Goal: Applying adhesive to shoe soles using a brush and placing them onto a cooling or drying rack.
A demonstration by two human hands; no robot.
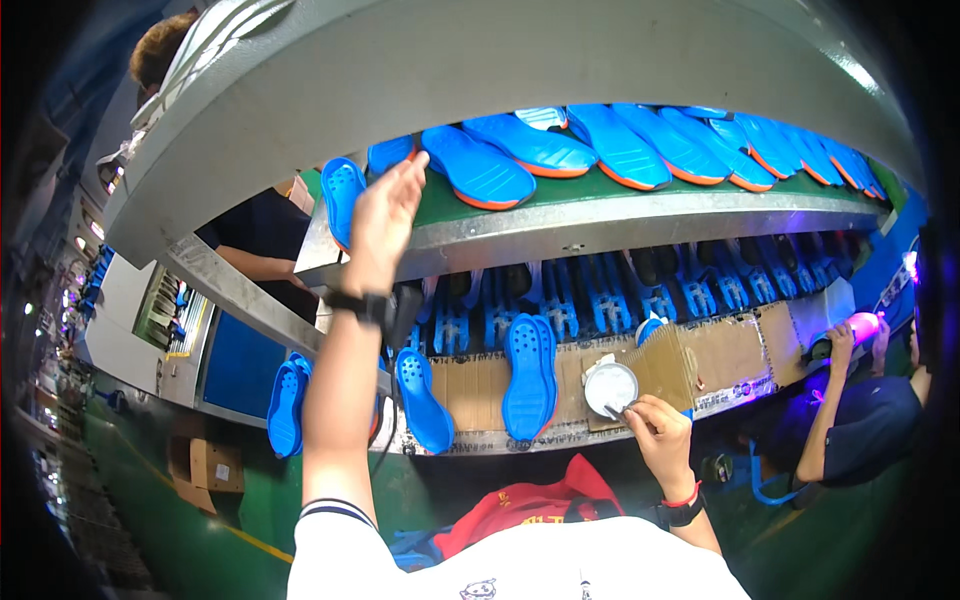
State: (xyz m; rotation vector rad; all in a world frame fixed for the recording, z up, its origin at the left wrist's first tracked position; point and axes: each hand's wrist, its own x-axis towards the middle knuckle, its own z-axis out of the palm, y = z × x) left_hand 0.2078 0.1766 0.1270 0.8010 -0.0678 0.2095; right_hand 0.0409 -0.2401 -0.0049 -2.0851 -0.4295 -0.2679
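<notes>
My left hand point(392, 205) reaches up to the green upper shelf, its fingers stretched out beside a blue sole with an orange-red edge point(480, 170). Left of that hand, a blue sole with holes at its heel point(342, 198) leans at the shelf's end. My right hand point(660, 432) pinches a thin grey handle point(614, 410) over a round white cup point(611, 387) with whitish contents. The tool's working end cannot be made out. On the cardboard-covered lower ledge lie a stacked pair of blue soles point(530, 375) and a single blue sole point(424, 400).
More blue soles point(620, 148) line the green upper shelf point(560, 190). Blue shoe parts point(610, 295) stand in a row under its metal edge. A metal beam point(500, 70) crosses above. At right, a co-worker's arm point(830, 400) holds a purple-lit object. A cardboard box point(205, 473) sits at lower left.
</notes>
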